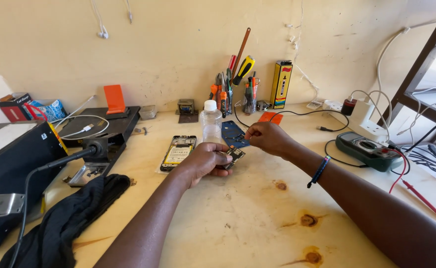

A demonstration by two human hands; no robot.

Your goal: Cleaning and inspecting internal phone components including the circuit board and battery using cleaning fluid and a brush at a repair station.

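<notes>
The left hand (pixel 204 163) is closed around a small circuit board (pixel 235 157), fingers curled over its near end so that only the far part of the board shows past the knuckles. The board is held up off the wooden bench (pixel 238 218), just in front of the clear plastic bottle (pixel 211 120) with the white cap. The right hand (pixel 266 137) sits just right of the bottle and slightly above the board, thumb and forefinger pressed together in a pinch; whatever lies between them is too small to tell. A dark beaded bracelet (pixel 319 171) circles the right wrist.

Left of the bottle lies an opened phone (pixel 178 153), back off, its yellowish battery facing up. Just right of the bottle, behind the right hand, rests a blue back cover (pixel 234 132). Behind the bottle, against the wall, stands a cup of screwdrivers (pixel 229 92), with a yellow lighter-fluid can (pixel 281 84) to its right. Well right of the bottle sits a green multimeter (pixel 367 149) with red leads trailing toward the bench edge. Well left of the bottle lies a black cloth (pixel 74 213), beside a black machine (pixel 14 168)
</notes>
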